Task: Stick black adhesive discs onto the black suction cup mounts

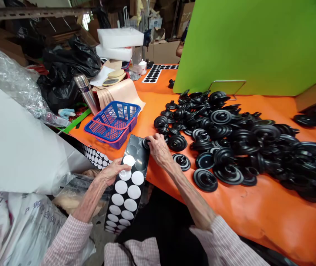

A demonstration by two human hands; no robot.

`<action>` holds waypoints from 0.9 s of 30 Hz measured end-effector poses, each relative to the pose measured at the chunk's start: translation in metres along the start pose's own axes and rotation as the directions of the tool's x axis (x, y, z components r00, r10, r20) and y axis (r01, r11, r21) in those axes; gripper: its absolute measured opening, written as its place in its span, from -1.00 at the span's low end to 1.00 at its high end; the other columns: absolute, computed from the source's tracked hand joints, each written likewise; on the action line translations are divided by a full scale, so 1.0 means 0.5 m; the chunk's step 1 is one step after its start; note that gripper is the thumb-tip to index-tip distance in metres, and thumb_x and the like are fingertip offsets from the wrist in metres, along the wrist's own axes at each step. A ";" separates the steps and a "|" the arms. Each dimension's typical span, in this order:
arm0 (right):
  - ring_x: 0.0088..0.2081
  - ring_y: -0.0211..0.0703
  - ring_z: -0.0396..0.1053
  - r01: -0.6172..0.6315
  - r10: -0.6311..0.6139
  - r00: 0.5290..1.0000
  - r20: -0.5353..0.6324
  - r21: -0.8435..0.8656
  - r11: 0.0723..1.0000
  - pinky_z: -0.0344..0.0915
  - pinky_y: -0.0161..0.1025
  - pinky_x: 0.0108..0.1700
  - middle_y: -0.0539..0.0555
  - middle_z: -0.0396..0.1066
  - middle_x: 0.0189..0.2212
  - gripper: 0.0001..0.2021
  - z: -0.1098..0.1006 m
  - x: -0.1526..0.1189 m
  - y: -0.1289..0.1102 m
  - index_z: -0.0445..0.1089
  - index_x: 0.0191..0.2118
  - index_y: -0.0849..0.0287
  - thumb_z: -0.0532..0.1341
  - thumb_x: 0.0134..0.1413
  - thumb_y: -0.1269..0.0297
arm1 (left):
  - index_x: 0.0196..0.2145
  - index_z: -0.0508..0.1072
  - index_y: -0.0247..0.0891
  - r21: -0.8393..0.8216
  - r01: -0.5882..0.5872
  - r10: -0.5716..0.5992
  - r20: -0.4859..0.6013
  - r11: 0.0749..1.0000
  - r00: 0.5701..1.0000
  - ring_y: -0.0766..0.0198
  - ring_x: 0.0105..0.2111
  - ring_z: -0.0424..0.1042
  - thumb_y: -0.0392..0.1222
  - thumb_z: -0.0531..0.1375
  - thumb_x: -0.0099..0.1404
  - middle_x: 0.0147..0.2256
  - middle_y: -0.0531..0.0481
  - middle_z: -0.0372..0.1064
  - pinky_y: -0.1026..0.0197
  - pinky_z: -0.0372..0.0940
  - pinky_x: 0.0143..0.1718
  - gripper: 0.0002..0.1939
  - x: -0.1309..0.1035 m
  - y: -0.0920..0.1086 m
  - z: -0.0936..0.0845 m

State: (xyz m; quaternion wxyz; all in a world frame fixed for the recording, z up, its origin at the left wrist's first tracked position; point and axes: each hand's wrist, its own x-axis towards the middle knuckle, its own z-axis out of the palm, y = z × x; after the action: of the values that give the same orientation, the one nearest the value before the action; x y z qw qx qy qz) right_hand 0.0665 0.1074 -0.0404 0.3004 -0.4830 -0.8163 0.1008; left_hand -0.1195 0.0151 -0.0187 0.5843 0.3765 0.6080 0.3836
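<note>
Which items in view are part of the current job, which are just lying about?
In the job:
- dotted sheet, in the left hand
- small dark round piece, at the right hand's fingertips
- black parts pile, probably

Apparently just lying about:
- blue baskets
- metal flask
- white foam blocks
- white lidded cup

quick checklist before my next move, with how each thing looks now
- Left hand gripping the sheet: ok, thumb on top
- Right hand at the sheet's far end: ok
- Right hand's grip on the small black piece: cannot tell, fingers cover part of it
- White discs on the sheet's near part: ok, paired in rows
- Black parts in order: not ok, piled loosely
- Basket upright on the table: ok
</note>
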 end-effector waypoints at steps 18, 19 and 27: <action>-0.05 0.05 0.38 -0.257 0.316 0.945 -0.088 0.399 0.880 0.37 0.02 -0.02 0.26 0.40 -0.11 -0.71 0.030 -0.182 -0.139 0.38 -0.06 0.21 0.09 0.23 0.17 | -0.38 0.47 -0.32 -0.164 0.018 -0.007 0.068 0.986 0.998 0.33 -0.40 0.37 -0.21 0.40 -0.13 -0.41 0.03 0.46 0.28 0.27 -0.29 -0.69 -0.001 -0.005 0.022; -0.08 0.04 0.38 -0.253 0.311 0.946 -0.088 0.393 0.884 0.37 0.01 -0.04 0.25 0.41 -0.14 -0.72 0.027 -0.178 -0.139 0.38 -0.08 0.20 0.08 0.23 0.17 | -0.39 0.46 -0.32 -0.160 0.017 -0.004 0.077 0.987 0.997 0.33 -0.41 0.37 -0.21 0.40 -0.13 -0.42 0.03 0.45 0.28 0.27 -0.29 -0.69 0.001 -0.005 0.022; -0.36 -0.11 0.35 -0.344 0.422 0.889 -0.176 0.351 0.871 0.30 -0.16 -0.26 0.09 0.40 -0.42 -0.68 -0.021 -0.172 -0.112 0.32 -0.38 0.12 -0.08 0.30 0.21 | -0.21 0.44 -0.30 0.140 -0.132 0.133 0.006 0.981 0.991 0.17 -0.29 0.41 -0.06 0.29 0.05 -0.31 -0.05 0.46 0.16 0.32 -0.25 -0.63 0.012 0.002 0.017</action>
State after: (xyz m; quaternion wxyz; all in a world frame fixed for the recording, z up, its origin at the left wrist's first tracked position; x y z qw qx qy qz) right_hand 0.0623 0.0044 -0.0403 0.4454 -0.5915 -0.6334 0.2247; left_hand -0.1114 0.0210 -0.0206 0.5286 0.4556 0.6081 0.3785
